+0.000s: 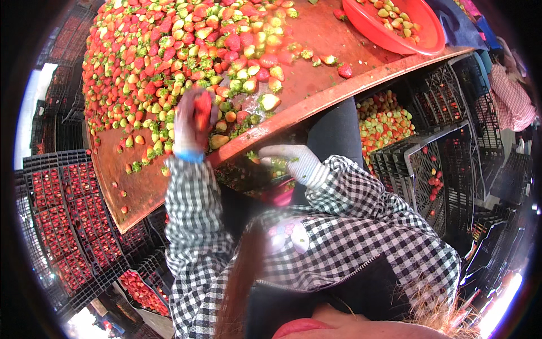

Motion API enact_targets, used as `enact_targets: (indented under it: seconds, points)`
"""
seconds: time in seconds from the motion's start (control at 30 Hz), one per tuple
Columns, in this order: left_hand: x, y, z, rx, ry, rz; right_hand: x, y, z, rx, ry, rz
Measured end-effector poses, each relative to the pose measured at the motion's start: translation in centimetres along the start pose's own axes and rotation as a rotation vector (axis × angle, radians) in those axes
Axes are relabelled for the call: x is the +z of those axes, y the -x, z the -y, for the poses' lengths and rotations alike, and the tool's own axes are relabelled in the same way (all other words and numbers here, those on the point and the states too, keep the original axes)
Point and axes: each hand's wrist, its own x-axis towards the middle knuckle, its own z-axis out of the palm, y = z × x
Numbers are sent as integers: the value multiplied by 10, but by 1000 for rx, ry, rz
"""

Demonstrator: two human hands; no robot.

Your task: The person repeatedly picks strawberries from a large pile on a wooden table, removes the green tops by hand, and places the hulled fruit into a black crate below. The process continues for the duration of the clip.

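Observation:
Over the near edge of the strawberry heap (165,63), my left hand (188,120) is in a stained glove with a blue cuff. Its fingers are curled around a red strawberry (203,112), blurred by motion. My right hand (296,161), in a white knitted glove, hangs just below the table's wooden rim (296,112), fingers pointing left. A small strawberry with a green cap (253,156) shows at its fingertips; whether it is gripped or loose I cannot tell. Dim green scraps (277,165) appear beneath that hand. Mixed red and pale berries lie loose on the reddish tabletop (313,80).
A red plastic basin (381,36) with pale berries stands at the table's far right. Black crates of red berries (63,212) fill the left side. On the right are a container of pale berries (385,127), black crates (440,169) and another person's checked sleeve (510,97).

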Motion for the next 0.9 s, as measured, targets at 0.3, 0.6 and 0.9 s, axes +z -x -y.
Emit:
enact_targets:
  seconds: [0.3, 0.6, 0.9]
  points:
    - [28, -123, -12, 123, -1800, -38, 1, -7, -9, -55, 59, 45]
    - [-11, 3, 2, 145, -504, -7, -2, -29, 33, -401, -182, -132]
    - [16, 66, 8, 64, -291, 220, 28, -32, 48, -797, 412, -296]
